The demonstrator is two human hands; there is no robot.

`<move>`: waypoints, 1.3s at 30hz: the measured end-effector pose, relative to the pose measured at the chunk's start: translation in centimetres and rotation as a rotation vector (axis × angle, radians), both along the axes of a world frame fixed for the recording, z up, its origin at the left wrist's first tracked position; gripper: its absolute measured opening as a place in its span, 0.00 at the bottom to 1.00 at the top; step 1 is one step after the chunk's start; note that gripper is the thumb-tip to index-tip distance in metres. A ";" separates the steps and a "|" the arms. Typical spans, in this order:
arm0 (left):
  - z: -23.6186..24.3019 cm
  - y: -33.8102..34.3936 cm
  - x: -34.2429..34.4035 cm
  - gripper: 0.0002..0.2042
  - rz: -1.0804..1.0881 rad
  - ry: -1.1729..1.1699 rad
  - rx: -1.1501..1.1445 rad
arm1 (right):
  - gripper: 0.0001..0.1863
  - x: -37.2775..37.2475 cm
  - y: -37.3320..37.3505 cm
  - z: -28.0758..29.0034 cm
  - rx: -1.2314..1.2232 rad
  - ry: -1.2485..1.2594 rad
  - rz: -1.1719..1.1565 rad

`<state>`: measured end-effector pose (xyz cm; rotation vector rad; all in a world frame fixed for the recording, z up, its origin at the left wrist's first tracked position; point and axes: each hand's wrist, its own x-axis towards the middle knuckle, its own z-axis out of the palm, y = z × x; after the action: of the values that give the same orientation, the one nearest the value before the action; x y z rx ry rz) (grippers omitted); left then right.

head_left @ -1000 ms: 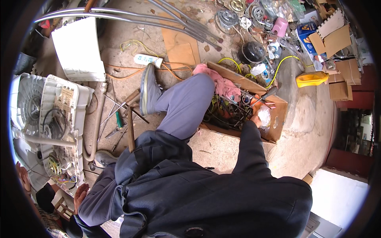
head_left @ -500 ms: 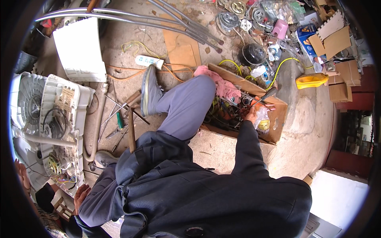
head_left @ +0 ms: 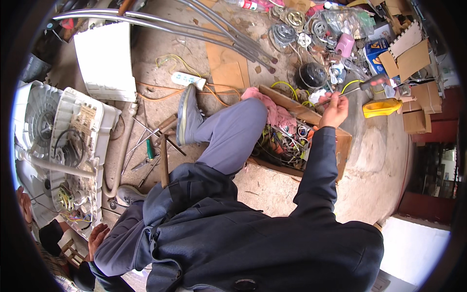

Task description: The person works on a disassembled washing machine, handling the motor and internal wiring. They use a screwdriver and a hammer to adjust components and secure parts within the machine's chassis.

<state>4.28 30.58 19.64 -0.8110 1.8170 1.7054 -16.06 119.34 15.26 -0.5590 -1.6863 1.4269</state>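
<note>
My right hand [head_left: 335, 110] is raised above the far right corner of an open cardboard box [head_left: 343, 155]. Its fingers pinch the thin metal shaft of a screwdriver [head_left: 373, 82], whose dark and reddish handle points away to the right. Tangled wires and small parts [head_left: 284, 146] fill the box, and a pink cloth [head_left: 272, 110] hangs over its far left side. At the lower left, my left hand [head_left: 98, 238] lies beside my bent leg with its fingers stretched out, holding nothing visible. Nearest to it is an opened white appliance body [head_left: 99, 138] with exposed wiring.
Another person's hand [head_left: 23, 205] is at the left edge. A hammer [head_left: 162, 160], green-handled pliers [head_left: 150, 150] and metal rods lie by my feet. A white power strip [head_left: 188, 80], long metal tubes [head_left: 194, 31], a yellow bottle [head_left: 382, 108] and scattered parts lie farther off.
My right hand has risen out of the box, moving away and to the right with the screwdriver. A clear plastic bag no longer shows in the box's right end. My left hand stays in place.
</note>
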 end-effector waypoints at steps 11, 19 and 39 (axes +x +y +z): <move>-1.0 -1.2 1.3 0.17 0.031 0.019 0.082 | 0.05 -2.5 -2.6 4.5 -0.345 0.284 0.139; 0.5 -0.2 1.3 0.20 0.012 0.039 0.028 | 0.07 2.8 0.9 -6.0 -0.404 0.092 -0.160; 0.6 -1.3 1.2 0.21 -0.156 0.084 -0.111 | 0.13 12.3 3.5 -15.2 -0.553 -0.266 0.035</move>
<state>5.50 29.29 20.25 -0.6311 1.9908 1.5723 -3.76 122.87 0.05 -1.0643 -1.4902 1.9242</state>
